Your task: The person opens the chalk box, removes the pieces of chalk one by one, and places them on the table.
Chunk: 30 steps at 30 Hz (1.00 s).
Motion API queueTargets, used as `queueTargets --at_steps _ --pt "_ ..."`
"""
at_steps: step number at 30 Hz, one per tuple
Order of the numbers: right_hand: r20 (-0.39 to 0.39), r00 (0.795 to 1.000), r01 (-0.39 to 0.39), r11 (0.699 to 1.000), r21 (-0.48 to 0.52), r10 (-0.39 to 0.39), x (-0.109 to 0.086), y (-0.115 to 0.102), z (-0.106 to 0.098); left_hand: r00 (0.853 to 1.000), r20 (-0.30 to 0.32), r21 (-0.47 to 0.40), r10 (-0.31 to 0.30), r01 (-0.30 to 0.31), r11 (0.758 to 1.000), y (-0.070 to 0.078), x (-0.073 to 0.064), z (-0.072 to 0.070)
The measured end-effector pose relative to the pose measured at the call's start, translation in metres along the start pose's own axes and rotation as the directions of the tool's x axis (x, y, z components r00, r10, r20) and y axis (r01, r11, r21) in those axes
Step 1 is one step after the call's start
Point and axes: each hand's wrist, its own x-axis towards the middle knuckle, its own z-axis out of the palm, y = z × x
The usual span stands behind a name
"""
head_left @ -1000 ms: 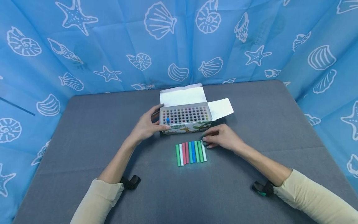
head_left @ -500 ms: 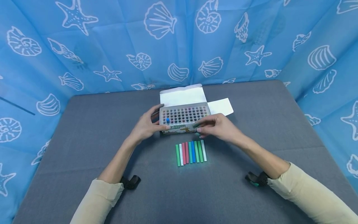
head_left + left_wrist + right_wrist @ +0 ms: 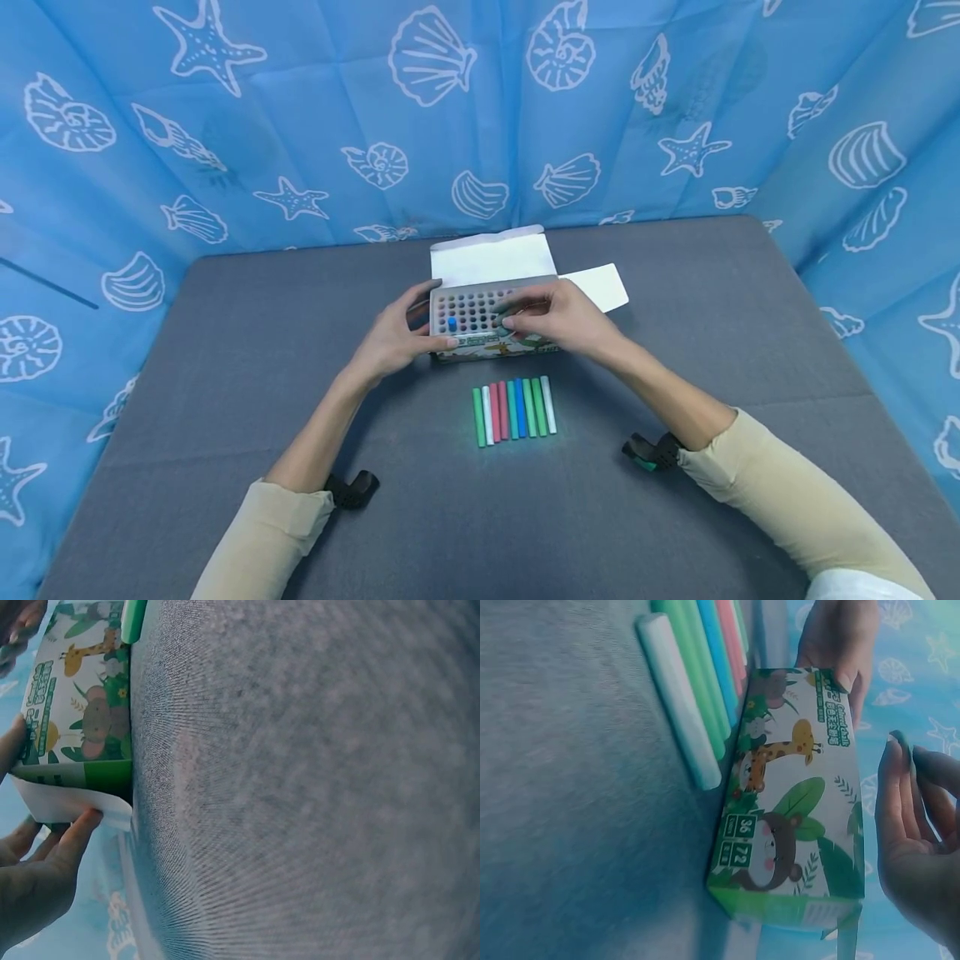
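My left hand (image 3: 392, 337) grips the left end of an open chalk box (image 3: 474, 349), thumb on the near side and fingers round the end. In the left wrist view its fingertips touch a white end flap (image 3: 71, 801). A holed tray (image 3: 468, 300) fills the box, and one blue chalk (image 3: 452, 323) stands up from it near the left. Over the tray's right half is my right hand (image 3: 562, 318), fingers bent toward the thumb; in the right wrist view nothing shows between the fingertips. Before the box lies a row of chalk sticks, green, white, red and blue (image 3: 520, 408).
The box's white lid (image 3: 495, 257) stands raised at the back, and a side flap (image 3: 600, 286) sticks out right. A grey cloth (image 3: 300, 317) covers the table. Behind hangs a blue curtain (image 3: 315, 117) with shell prints.
My right hand has moved left and up from the right end of the chalk row to above the tray. My left hand and the chalk sticks have stayed put.
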Motion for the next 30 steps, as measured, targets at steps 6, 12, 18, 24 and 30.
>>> queueTargets --at_steps 6,12,18,24,30 --pt "-0.004 1.000 0.014 1.000 0.001 -0.014 0.015 -0.003 0.007 1.000 0.001 0.004 0.004 -0.004 1.000 0.001 0.001 0.000" --pt "0.015 0.998 0.054 0.997 -0.053 -0.053 0.029 -0.004 0.012 1.000 0.004 0.010 0.014 -0.014 1.000 0.001 0.001 0.000" --pt "0.038 0.994 0.107 0.988 -0.111 -0.103 0.042 -0.003 0.019 1.000 0.002 0.011 0.016 -0.016 1.000 0.000 0.000 -0.002" --pt "0.086 0.989 0.124 0.989 -0.081 -0.117 0.053 -0.003 0.027 1.000 0.004 0.001 0.022 -0.022 1.000 0.000 0.000 -0.002" --pt "0.111 0.992 0.071 0.989 -0.130 -0.056 0.058 -0.001 0.032 1.000 0.011 -0.003 0.021 -0.021 1.000 0.000 -0.001 -0.001"
